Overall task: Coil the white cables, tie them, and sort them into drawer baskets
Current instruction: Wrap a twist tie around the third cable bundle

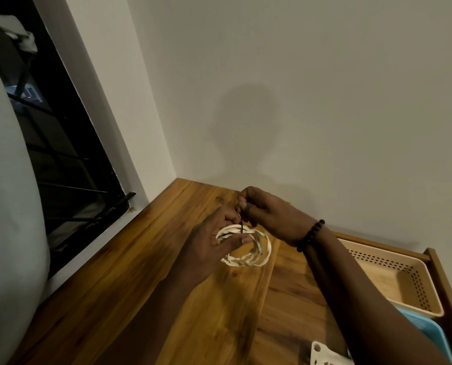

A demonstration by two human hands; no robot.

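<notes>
left hand gripping coiled white cable, right hand pinching tie

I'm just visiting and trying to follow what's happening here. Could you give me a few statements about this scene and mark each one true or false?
1. The left hand holds a coiled white cable. True.
2. The right hand lies flat on the wooden table. False: it pinches a thin dark tie above the coil.
3. The beige basket already contains a cable. False: it looks empty.
4. A beaded bracelet is on the right wrist. True.
</notes>
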